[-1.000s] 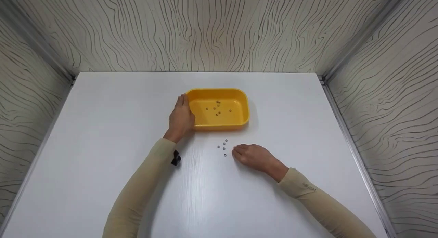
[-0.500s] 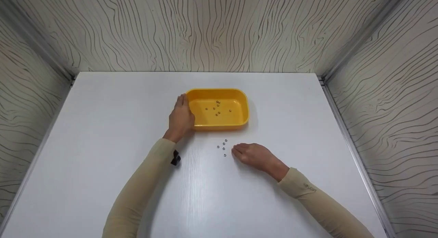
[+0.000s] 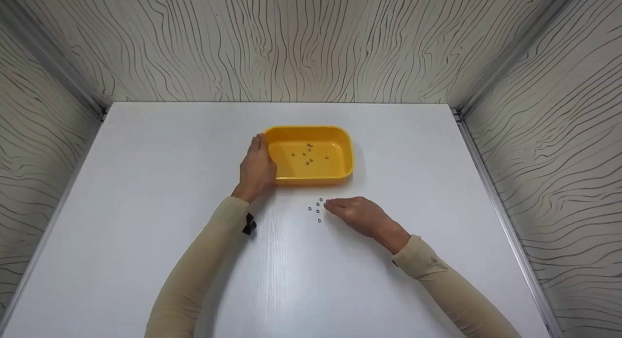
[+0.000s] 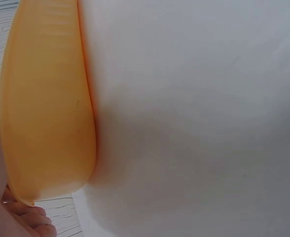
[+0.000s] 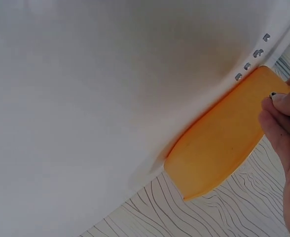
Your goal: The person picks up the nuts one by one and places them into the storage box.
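In the head view my left hand [image 3: 257,168] grips the left end of a yellow plastic tub [image 3: 311,181]. The left wrist view has the tub's outer wall [image 4: 49,108], with the hand's thumb and fingers at the rim on either side. Several small metal nuts [image 3: 304,154] lie scattered on the tub's floor. My right hand [image 3: 362,216] is low over the table in front of the tub, and in the right wrist view its thumb and finger pinch one small nut [image 5: 273,95]. Several loose nuts [image 3: 318,211] lie on the table just left of its fingertips.
The white table [image 3: 146,182] has a patterned wall [image 3: 282,46] along its back edge and more such panels at both sides. A small black piece [image 3: 250,225] shows beside the left sleeve's cuff.
My right hand has shifted slightly left and towards the tub, its fingertips drawing together near the loose nuts. The left hand, the tub and the loose nuts stay in place.
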The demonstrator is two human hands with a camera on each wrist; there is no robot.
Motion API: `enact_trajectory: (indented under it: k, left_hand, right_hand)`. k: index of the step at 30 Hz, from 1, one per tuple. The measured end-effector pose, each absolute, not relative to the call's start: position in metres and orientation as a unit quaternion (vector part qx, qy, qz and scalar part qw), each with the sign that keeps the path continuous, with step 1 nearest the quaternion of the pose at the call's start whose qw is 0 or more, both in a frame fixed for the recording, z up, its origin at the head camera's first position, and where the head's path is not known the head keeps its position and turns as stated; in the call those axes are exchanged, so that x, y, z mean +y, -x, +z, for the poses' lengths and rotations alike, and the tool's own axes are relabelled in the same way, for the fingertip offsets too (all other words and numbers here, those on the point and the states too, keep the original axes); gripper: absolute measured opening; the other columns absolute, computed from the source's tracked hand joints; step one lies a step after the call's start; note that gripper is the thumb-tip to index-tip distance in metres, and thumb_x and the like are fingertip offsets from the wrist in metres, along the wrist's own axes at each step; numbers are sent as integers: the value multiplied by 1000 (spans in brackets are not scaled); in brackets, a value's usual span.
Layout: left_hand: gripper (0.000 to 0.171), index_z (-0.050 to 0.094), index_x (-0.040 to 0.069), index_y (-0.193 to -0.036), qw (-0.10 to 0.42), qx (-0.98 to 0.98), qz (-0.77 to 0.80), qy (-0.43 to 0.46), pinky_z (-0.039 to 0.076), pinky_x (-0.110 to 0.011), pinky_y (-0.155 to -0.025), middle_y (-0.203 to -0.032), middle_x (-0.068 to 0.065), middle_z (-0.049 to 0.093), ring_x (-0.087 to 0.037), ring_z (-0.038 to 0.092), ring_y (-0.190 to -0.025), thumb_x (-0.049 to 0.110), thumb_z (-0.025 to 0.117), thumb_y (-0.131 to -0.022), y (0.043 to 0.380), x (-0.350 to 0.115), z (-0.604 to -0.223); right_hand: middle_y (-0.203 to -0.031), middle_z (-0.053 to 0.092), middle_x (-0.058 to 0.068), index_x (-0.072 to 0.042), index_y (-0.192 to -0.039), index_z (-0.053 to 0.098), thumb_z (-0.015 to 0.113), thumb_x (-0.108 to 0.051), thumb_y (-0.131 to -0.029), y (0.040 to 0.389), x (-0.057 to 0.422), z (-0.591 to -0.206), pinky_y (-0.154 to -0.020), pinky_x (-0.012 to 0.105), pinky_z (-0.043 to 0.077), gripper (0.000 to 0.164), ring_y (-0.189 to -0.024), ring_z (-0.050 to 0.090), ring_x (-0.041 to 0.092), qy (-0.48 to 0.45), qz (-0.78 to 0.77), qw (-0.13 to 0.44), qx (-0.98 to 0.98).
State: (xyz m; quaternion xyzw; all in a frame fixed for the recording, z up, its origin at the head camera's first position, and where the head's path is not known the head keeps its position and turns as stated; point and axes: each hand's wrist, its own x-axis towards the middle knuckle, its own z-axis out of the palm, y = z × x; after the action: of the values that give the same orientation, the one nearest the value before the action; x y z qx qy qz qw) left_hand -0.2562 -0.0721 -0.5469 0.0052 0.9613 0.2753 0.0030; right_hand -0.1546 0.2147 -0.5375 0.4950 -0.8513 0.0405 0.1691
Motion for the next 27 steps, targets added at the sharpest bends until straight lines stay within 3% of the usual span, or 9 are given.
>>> enact_trajectory:
  k: [8,14,18,23,27]
  left_hand:
    - [67,17,1,-167,0,962,275,-5,33,-49,-130,-174,-19,24,-34,30,-161,12,45,-108,255,-72,-547]
    - [67,16,2,-168,4,960,280,-6,31,-49,-131,-175,-18,23,-34,29,-162,11,44,-108,255,-72,-546]
    - [67,14,2,-168,10,959,283,-5,30,-49,-131,-175,-18,22,-34,27,-163,12,43,-108,255,-72,-546]
    - [68,15,2,-168,11,958,287,-5,30,-49,-131,-175,-18,22,-34,26,-163,12,44,-107,255,-72,-545]
    - [69,17,-1,-167,0,961,277,-10,35,-50,-128,-174,-20,24,-35,29,-161,11,46,-105,255,-73,-546]
  right_hand:
    - [-110,82,7,-5,-117,79,80,9,-83,163,207,-527,-81,26,65,37,-101,80,18,-436,215,148,-861]
    - [-109,82,9,-3,-115,80,80,7,-86,169,200,-523,-82,26,65,31,-100,81,22,-369,337,137,-855]
    - [-110,82,10,-1,-114,80,77,2,-90,172,195,-519,-82,23,65,24,-99,81,24,-311,434,93,-841]
    - [-109,83,9,-5,-111,82,79,-6,-92,175,188,-514,-82,22,65,19,-99,81,21,-212,530,29,-821]
    - [-109,82,11,-6,-110,83,82,-11,-90,179,183,-509,-85,23,65,20,-100,81,20,-133,580,-2,-804]
